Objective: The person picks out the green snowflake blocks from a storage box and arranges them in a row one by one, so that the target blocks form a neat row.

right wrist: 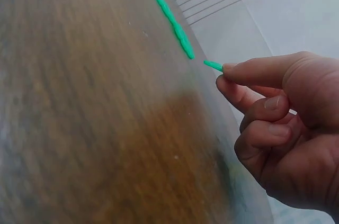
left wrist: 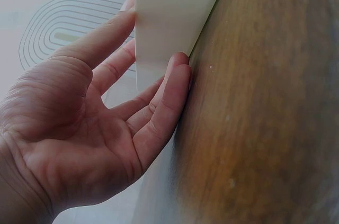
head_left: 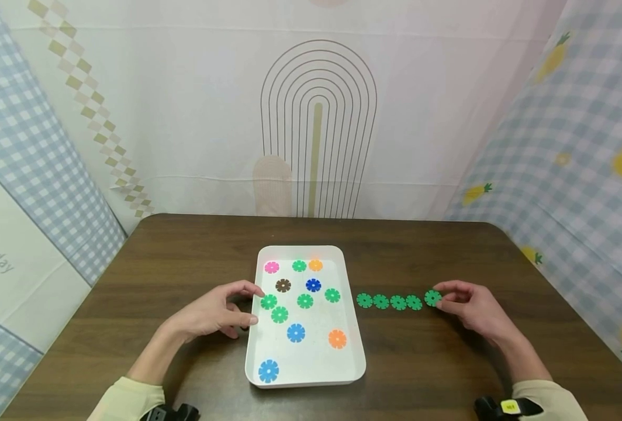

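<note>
Here, the right hand [head_left: 469, 304] is pinching a notched, round green plastic disc [head_left: 432, 298] between thumb and index finger, its other fingers bending toward the palm. The left hand [head_left: 213, 313] is spreading its loosely bent fingers at the left side of a shallow, rectangular white tray [head_left: 321, 371], touching the rim; how firmly it is pressing, I cannot tell. Between the tray and the right hand, four matching green discs [head_left: 380, 302] are lying in a straight row, and the pinched disc is sitting just beside the row's right end, a small gap showing. Inside the tray, five green discs [head_left: 305, 301], two light blue discs [head_left: 296, 333], one dark blue disc [head_left: 313, 285], one brown disc [head_left: 283, 285], one pink disc [head_left: 272, 267] and two orange discs [head_left: 337, 339] are lying scattered. A dark brown wood-grain table [head_left: 185, 251] is supporting everything, while a white cloth printed with thin arches [head_left: 211, 88] is hanging behind it
</note>
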Demonstrator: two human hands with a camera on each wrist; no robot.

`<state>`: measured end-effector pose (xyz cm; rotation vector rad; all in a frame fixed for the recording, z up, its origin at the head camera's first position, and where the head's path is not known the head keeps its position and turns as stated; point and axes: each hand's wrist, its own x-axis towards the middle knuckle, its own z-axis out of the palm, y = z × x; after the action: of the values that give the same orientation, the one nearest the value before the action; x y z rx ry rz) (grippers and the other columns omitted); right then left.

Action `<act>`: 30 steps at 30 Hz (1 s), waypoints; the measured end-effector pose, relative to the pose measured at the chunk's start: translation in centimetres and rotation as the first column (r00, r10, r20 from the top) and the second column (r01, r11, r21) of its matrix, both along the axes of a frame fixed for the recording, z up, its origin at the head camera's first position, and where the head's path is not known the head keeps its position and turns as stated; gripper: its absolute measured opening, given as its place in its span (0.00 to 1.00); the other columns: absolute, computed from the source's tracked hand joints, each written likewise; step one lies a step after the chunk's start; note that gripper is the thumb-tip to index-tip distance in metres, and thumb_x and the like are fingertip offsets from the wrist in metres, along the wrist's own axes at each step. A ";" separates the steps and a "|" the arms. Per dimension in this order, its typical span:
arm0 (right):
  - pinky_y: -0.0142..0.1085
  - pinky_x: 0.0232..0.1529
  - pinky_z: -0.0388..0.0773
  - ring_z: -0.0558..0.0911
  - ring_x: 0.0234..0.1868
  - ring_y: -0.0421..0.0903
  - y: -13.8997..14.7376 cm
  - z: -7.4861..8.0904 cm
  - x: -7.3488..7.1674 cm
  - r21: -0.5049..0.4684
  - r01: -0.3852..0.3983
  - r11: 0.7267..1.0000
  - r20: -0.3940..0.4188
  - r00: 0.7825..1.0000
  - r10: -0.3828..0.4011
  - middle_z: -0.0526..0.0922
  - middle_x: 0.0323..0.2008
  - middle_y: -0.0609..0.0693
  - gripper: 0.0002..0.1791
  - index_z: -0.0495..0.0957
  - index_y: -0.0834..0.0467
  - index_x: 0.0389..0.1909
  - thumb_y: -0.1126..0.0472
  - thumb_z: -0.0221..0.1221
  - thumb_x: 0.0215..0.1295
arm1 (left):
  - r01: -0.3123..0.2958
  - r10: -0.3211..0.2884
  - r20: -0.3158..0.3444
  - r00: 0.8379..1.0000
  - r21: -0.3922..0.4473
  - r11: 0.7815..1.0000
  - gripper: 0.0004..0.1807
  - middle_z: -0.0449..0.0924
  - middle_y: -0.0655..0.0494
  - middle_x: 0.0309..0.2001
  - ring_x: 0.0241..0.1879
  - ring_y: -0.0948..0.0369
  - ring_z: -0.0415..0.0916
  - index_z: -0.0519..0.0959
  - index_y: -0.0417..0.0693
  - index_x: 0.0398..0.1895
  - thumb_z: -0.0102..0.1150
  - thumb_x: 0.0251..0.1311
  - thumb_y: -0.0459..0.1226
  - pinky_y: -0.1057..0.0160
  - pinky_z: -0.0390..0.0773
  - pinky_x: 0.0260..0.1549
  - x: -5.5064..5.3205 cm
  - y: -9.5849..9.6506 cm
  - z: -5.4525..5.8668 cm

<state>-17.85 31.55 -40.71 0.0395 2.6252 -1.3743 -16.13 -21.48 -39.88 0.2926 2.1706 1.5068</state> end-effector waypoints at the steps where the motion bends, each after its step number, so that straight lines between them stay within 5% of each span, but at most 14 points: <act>1: 0.33 0.19 0.69 0.67 0.19 0.38 0.0 0.0 0.0 0.010 -0.002 1.000 -0.001 1.000 0.002 0.83 0.37 0.49 0.23 0.78 0.64 0.64 0.60 0.68 0.71 | 0.000 0.000 0.001 1.000 0.000 1.000 0.29 0.66 0.40 0.68 0.35 0.55 0.80 0.75 0.46 0.66 0.74 0.64 0.38 0.53 0.86 0.36 0.0 0.0 0.0; 30: 0.34 0.23 0.68 0.69 0.23 0.41 -0.2 -0.4 0.1 0.161 -0.021 0.987 -0.036 0.999 0.027 0.81 0.37 0.52 0.20 0.81 0.63 0.60 0.61 0.68 0.70 | -0.001 0.001 -0.003 1.000 -0.013 1.000 0.29 0.66 0.39 0.68 0.37 0.55 0.81 0.75 0.47 0.66 0.74 0.65 0.39 0.52 0.87 0.37 0.0 0.0 0.1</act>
<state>-17.72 31.40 -41.09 0.0026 2.7520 -1.1645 -16.11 -21.49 -39.81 0.2896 2.1822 1.4929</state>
